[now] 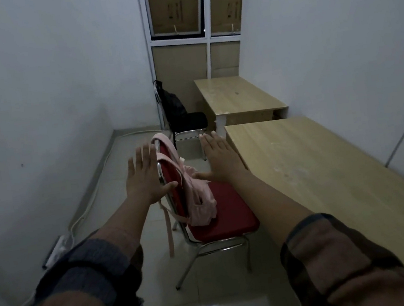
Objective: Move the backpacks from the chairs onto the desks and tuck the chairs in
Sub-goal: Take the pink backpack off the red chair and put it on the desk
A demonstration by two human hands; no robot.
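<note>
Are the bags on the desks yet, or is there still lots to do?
Nothing looks done yet. The pink backpack is on the red chair and the black backpack on the black chair; no bag lies on the near desk or the far desk. In hand: the left hand and right hand reach, open, toward the pink backpack. Left: move both bags and tuck in both chairs.
</note>
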